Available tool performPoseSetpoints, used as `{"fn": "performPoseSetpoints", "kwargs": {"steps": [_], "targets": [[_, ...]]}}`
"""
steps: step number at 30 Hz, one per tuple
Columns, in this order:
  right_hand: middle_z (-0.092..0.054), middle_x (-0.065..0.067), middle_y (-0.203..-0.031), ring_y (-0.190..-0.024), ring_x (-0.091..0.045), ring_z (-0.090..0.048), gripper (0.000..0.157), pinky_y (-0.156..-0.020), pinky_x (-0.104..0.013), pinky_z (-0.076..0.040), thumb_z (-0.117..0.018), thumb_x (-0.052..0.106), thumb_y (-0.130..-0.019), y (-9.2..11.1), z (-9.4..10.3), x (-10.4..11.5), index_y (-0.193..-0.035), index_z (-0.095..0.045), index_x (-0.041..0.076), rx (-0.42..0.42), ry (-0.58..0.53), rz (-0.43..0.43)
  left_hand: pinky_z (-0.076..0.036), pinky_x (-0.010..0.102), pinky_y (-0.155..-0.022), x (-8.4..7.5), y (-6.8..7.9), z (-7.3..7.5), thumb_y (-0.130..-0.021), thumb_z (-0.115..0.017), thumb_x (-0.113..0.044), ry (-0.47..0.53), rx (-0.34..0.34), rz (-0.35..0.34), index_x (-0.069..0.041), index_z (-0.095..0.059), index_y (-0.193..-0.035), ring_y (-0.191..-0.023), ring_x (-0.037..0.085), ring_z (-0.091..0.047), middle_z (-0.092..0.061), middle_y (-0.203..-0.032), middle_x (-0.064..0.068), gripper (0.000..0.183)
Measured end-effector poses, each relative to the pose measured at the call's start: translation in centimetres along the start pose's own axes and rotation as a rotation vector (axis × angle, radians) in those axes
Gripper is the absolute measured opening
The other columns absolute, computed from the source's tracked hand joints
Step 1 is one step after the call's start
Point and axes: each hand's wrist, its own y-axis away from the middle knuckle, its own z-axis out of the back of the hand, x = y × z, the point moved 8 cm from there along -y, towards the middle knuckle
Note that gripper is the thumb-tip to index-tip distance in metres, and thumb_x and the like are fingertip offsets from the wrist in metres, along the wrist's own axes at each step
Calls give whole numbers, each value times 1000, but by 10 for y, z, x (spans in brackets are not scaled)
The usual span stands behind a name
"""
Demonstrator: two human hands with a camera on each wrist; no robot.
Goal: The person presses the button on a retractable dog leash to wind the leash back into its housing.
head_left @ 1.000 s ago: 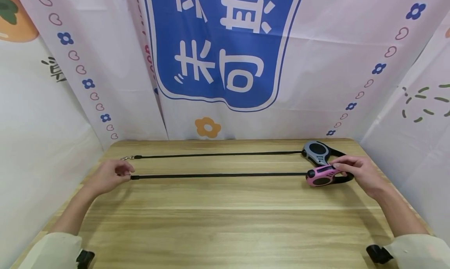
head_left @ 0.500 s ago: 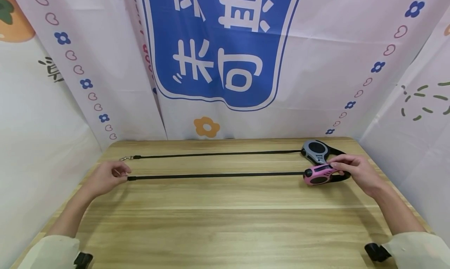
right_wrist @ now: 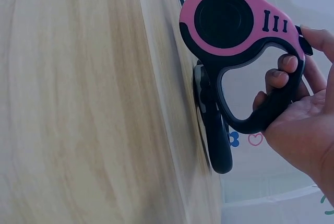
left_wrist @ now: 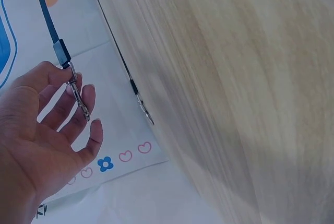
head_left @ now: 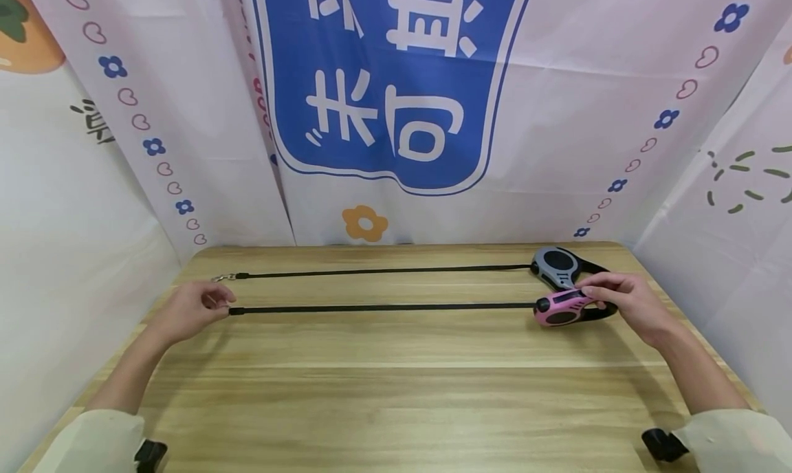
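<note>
In the head view my right hand [head_left: 631, 304] grips the black handle of a pink retractable dog leash [head_left: 563, 308], fingers through its loop and thumb on top, as the right wrist view shows. From its case the black strap [head_left: 383, 308] runs straight and taut to the left. My left hand [head_left: 188, 311] pinches the strap's end at the metal snap clip [left_wrist: 78, 98] between thumb and fingers. A grey retractable leash [head_left: 557, 267] lies just behind the pink one, its strap [head_left: 383, 272] stretched out parallel, ending in a metal clip [head_left: 224, 278] behind my left hand.
The wooden table [head_left: 396, 411] spreads beneath both hands. A white printed cloth [head_left: 557, 150] with a blue panel hangs at its back edge, and more white cloth stands at the left and right sides.
The pink leash case has shifted very slightly to the left. Both hands keep their hold, and the grey leash stays where it lies.
</note>
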Motion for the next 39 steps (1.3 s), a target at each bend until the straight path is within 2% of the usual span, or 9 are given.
{"fn": "performPoseSetpoints", "kwargs": {"steps": [6, 14, 25, 28, 32, 39], "targets": [[-70, 14, -99, -78, -9, -56, 31, -70, -22, -45, -57, -5, -101, 0, 0, -1, -104, -81, 15, 0, 25, -7, -52, 25, -65, -4, -1, -1, -86, -72, 7, -1, -2, -16, 6, -72, -98, -75, 11, -58, -67, -84, 9, 13], [-69, 13, -98, -78, -10, -56, 31, -71, -23, -45, -58, -4, -101, -1, -4, 0, -104, -81, 16, 5, 36, -11, -51, 25, -65, -6, -2, -3, -85, -73, 7, -8, -7, -28, 5, -73, -98, -75, 9, -58, -67, -84, 5, 13], [-70, 14, -100, -81, -9, -57, 29, -72, -21, -48, -58, -3, -102, -4, -9, 1, -105, -81, 14, 16, 40, -11, -52, 24, -66, -11, -2, -7, -84, -74, 7, 5, 3, -41, 5, -72, -98, -76, 11, -58, -68, -86, 16, 14], [-70, 13, -99, -80, -9, -57, 29, -71, -22, -48, -58, -3, -102, -4, -10, 1, -105, -81, 15, 17, 44, -11, -52, 24, -66, -12, -2, -7, -84, -74, 6, 1, 0, -47, 5, -72, -97, -76, 10, -58, -68, -86, 13, 13], [-70, 13, -99, -80, -10, -57, 28, -71, -22, -48, -58, -2, -102, -4, -10, 1, -105, -81, 14, 20, 47, -14, -52, 24, -66, -10, -2, -9, -84, -73, 6, -3, 9, -32, 4, -73, -97, -76, 11, -58, -68, -86, 8, 13], [-69, 11, -95, -78, -11, -57, 28, -70, -24, -48, -59, -2, -101, -6, -13, 1, -104, -81, 14, 27, 42, -16, -52, 24, -67, -8, 0, -10, -85, -74, 4, -10, 12, 1, 5, -73, -99, -79, 15, -60, -68, -88, 6, 14]]}}
